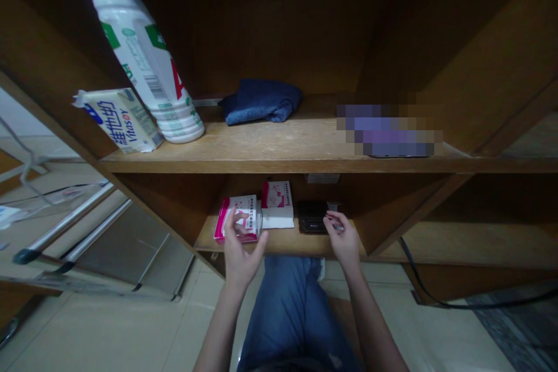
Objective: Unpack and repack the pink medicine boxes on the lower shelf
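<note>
On the lower shelf, my left hand (240,253) is in front of a pink-and-white box (222,218), its fingers apart and thumb stretched out. Whether its fingertips touch the box, I cannot tell. Just behind and to the right lies a second pink-and-white box (278,200). My right hand (343,238) is at the right end of a dark, glossy black case (311,215). Its fingers are bent together in a pinch. Something small seems to be between them, but it is too small to name.
The wooden upper shelf (270,148) bears a white bottle (152,64), a Vitasoy carton (124,122), a folded dark blue cloth (264,102) and a blurred-out item (387,133). A black cable (436,296) hangs at right. A metal-framed rack (82,238) stands at left.
</note>
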Demonstrator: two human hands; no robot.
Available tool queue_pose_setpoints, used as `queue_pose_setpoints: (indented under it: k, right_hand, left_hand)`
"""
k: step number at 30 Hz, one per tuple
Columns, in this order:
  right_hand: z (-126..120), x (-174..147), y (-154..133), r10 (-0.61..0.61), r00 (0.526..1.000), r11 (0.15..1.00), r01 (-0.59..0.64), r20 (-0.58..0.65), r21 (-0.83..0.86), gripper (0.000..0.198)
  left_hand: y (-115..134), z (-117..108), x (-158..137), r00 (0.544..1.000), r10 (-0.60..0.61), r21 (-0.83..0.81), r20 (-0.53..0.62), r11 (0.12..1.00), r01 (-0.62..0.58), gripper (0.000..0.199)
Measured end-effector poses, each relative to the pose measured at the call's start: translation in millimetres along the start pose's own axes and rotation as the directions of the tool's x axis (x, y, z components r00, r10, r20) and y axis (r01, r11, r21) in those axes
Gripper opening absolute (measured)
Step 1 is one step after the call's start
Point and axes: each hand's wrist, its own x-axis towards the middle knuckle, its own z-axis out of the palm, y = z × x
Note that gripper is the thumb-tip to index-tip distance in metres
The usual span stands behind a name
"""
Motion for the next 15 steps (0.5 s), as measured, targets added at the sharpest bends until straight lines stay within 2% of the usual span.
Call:
queue_pose_setpoints:
  k: [2,4,6,10,13,15]
  right_hand:
    - [-8.3,5.1,12.6,0.039,0.999,0.997,-0.038,0.007,-0.071,0.039]
    - [-11.4,8.5,21.9,0.069,0.998,0.989,-0.067,0.014,-0.135,0.042]
    - [-11.1,11.2,29.0,0.090,0.996,0.978,-0.085,0.014,-0.190,0.045]
    - [-6.9,15.4,41.4,0.117,0.993,0.961,-0.108,0.021,-0.255,0.046]
    - [-1.9,15.9,50.1,0.116,0.991,0.966,-0.098,0.061,-0.241,0.045]
    - [2.0,15.2,54.8,0.105,0.993,0.971,-0.091,0.055,-0.222,0.045]
  left_hand:
    - [6.3,27.2,-5.4,0.984,-0.006,-0.080,0.176,0.997,0.020,0.071]
    - [4.8,55.2,-12.2,0.921,-0.033,-0.149,0.389,0.984,0.098,0.055]
    - [-2.5,79.8,-19.8,0.855,-0.105,-0.183,0.507,0.957,0.226,0.048]
    - [-17.4,112.0,-34.7,0.828,-0.184,-0.272,0.531,0.888,0.371,0.056]
    - [-18.6,124.4,-41.2,0.760,-0.286,-0.390,0.584,0.722,0.572,0.060]
    - [-16.4,129.0,-41.6,0.725,-0.334,-0.459,0.603,0.598,0.657,0.060]
